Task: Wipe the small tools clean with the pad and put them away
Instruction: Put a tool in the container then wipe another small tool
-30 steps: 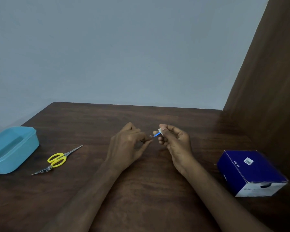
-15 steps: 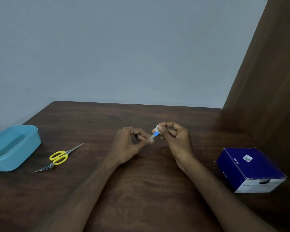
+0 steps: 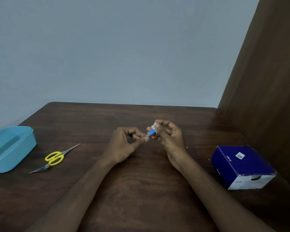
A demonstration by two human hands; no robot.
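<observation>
Above the dark wooden table (image 3: 141,190), the left hand (image 3: 124,146) pinched a slim, blue-marked metal tool (image 3: 150,132), seemingly light, stiff and slippery, while the right hand (image 3: 170,139) pinched a small white pad (image 3: 153,126) around it.

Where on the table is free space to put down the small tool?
Bare wood lies between the yellow scissors and the left hand, between the right hand and the blue box, and behind both hands. It is crowded near the teal container, where scissors and tweezers lie.
</observation>
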